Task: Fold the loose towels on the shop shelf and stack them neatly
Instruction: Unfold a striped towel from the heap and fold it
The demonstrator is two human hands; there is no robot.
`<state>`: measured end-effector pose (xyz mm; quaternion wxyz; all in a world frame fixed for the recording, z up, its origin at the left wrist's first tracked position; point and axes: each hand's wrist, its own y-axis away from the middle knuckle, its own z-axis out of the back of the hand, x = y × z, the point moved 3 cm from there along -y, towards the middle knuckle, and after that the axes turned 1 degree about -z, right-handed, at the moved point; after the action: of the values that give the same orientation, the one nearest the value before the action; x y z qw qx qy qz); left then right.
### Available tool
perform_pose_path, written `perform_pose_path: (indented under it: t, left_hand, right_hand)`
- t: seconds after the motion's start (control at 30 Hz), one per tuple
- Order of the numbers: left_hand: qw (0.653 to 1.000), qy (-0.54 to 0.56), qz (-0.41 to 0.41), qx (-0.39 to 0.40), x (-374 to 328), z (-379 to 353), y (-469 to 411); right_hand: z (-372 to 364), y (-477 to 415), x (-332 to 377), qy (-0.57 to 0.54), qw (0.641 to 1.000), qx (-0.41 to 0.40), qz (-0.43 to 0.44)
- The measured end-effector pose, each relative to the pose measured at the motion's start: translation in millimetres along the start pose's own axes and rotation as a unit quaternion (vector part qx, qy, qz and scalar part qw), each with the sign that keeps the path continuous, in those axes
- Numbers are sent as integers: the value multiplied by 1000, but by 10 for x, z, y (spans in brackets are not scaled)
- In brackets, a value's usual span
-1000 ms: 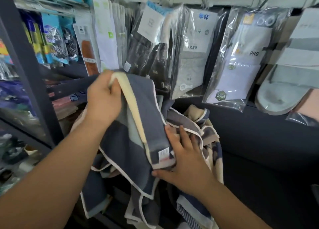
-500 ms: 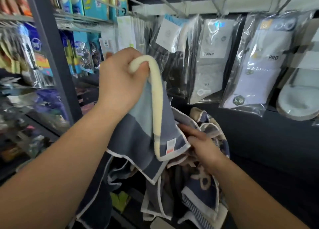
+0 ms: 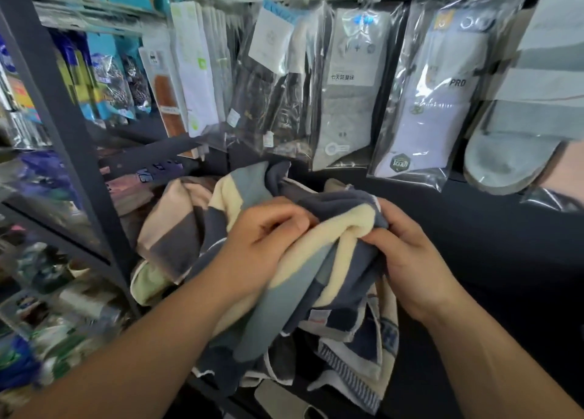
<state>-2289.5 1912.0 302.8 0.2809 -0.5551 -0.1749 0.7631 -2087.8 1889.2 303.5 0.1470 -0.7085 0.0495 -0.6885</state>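
A navy, grey-blue and cream striped towel [image 3: 303, 279] is bunched between both hands at the middle of the view. My left hand [image 3: 265, 238] grips its upper fold from the left. My right hand [image 3: 407, 254] pinches the cream band from the right. The towel's lower part hangs down, showing a small white label. Beneath it lies a heap of loose towels [image 3: 357, 361], cream and blue with striped borders. A beige and grey towel [image 3: 170, 229] lies crumpled to the left of the heap.
Packaged socks [image 3: 344, 96] and a white sock pack [image 3: 439, 102] hang on hooks right behind the towels. Grey slippers [image 3: 518, 146] hang at the far right. A dark shelf post [image 3: 72, 140] runs down the left, with packed goods beyond it. The dark shelf surface [image 3: 493, 260] extends to the right.
My left hand has come down from head height with the towel's cream edge. My right hand has left the heap and taken hold of the same towel, so both hands meet.
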Motion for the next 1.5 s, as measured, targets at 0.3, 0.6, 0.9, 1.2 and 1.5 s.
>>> perform_pose_path:
  t: [0.3,0.6,0.9,1.2,1.5]
  left_hand:
    - [965,-234,57,104,198,-219,290]
    - [976,-114,91,160,149,-371,456]
    - [980,-148,15,132,-463,-59,-477]
    - [886,-435,9,160,497,-635,-774]
    - [837,-527,-125,78,869,-809,-443]
  right_hand:
    - [589,450,318,44,990,-88,105]
    - [1130,1078,342,183,967,-175,34]
    - [1427,1064,1017,585,805,-50,-83]
    - [1817,630,435,641,729,45,-235]
    - [1625,893,-471,775,580,-245,-61]
